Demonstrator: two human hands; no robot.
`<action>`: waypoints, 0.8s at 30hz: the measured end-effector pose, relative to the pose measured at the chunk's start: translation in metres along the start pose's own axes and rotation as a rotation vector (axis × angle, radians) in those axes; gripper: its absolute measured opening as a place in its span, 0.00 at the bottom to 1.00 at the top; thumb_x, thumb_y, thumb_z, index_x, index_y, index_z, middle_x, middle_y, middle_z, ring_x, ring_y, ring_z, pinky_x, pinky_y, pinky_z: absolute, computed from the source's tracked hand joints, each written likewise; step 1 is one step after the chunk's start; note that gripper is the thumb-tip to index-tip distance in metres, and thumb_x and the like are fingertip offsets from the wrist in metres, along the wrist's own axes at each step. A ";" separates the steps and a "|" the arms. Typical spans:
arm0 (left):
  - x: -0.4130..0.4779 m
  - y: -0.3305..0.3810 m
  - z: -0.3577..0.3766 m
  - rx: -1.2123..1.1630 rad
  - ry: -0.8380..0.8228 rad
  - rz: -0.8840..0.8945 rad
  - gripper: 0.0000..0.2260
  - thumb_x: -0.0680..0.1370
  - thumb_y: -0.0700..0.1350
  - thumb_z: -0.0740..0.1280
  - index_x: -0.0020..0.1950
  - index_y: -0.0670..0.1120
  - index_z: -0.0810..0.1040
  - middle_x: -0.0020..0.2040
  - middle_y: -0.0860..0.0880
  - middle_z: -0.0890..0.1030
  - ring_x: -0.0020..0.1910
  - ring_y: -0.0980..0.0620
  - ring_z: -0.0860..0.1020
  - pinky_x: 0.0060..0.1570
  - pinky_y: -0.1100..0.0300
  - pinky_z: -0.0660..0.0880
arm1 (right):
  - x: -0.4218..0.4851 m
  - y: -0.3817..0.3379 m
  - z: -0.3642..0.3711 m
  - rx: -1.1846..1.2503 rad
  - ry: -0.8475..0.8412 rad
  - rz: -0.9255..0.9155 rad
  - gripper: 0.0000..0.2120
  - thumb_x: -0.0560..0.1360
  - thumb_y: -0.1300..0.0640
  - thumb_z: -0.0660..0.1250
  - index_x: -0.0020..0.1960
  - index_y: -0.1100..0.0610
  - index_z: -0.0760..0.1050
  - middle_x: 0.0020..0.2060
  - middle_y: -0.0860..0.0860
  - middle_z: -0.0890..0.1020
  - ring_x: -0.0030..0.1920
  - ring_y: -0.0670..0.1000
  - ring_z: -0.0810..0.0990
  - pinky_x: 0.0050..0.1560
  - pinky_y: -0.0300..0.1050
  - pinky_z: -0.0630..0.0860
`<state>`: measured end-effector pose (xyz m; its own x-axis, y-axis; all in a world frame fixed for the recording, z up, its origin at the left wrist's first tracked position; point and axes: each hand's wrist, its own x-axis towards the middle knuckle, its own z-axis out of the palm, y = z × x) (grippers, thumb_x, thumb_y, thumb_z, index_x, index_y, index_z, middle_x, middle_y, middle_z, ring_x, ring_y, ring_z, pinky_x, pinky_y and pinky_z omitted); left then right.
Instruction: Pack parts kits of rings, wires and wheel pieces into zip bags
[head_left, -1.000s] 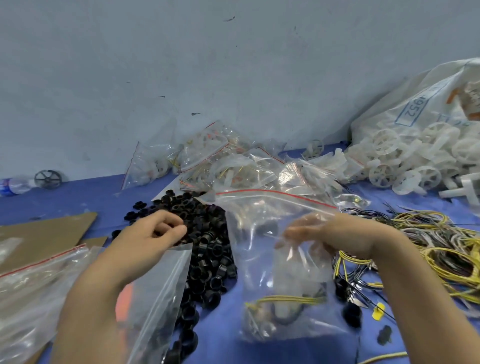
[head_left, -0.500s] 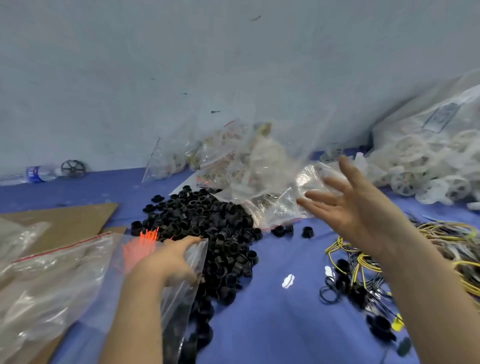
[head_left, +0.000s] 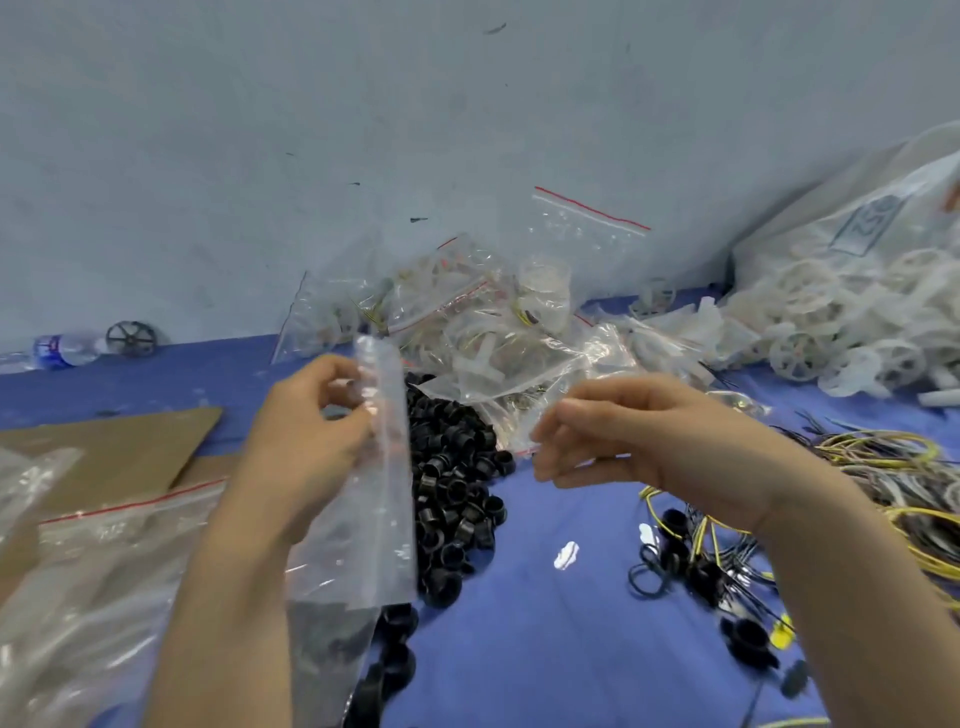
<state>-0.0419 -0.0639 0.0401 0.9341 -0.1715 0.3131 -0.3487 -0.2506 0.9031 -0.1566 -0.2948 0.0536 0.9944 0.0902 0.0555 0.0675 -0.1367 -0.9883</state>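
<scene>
My left hand pinches the top of an empty clear zip bag that hangs down over the pile of black rings. My right hand hovers to the right of it, fingers loosely curled, holding nothing. A filled zip bag with a red strip is up against the wall above the heap of packed bags. Yellow and black wires lie at the right. White wheel pieces spill from a big sack at the far right.
A stack of empty zip bags lies at the lower left on brown cardboard. A water bottle and a black wheel sit by the wall at the left. Loose black rings and wire ends lie under my right forearm.
My right hand tossed the filled bag onto the heap at the back and came back toward the middle. My left hand lifted one empty bag off the stack.
</scene>
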 end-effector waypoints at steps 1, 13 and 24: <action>-0.006 0.010 0.009 -0.029 -0.048 0.058 0.12 0.74 0.34 0.70 0.46 0.52 0.78 0.42 0.49 0.79 0.37 0.51 0.80 0.37 0.52 0.80 | 0.001 -0.002 0.007 0.014 -0.007 -0.018 0.12 0.72 0.49 0.69 0.50 0.55 0.82 0.47 0.57 0.84 0.51 0.55 0.83 0.53 0.46 0.80; -0.016 0.026 0.022 0.234 -0.088 0.322 0.25 0.76 0.34 0.67 0.47 0.66 0.65 0.38 0.54 0.80 0.30 0.58 0.79 0.27 0.68 0.72 | 0.029 0.031 0.022 -0.090 0.313 -0.003 0.05 0.77 0.58 0.66 0.50 0.59 0.76 0.37 0.58 0.82 0.34 0.54 0.81 0.39 0.47 0.81; -0.006 0.009 0.020 0.287 -0.198 0.307 0.16 0.74 0.34 0.69 0.43 0.58 0.79 0.29 0.58 0.75 0.24 0.58 0.67 0.28 0.71 0.66 | 0.063 0.115 0.057 -0.899 0.117 0.026 0.11 0.69 0.58 0.69 0.43 0.54 0.66 0.40 0.53 0.73 0.41 0.57 0.73 0.38 0.48 0.69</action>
<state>-0.0523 -0.0840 0.0404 0.7613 -0.4508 0.4661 -0.6402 -0.4083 0.6507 -0.0907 -0.2491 -0.0649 0.9951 -0.0181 0.0976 0.0343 -0.8602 -0.5088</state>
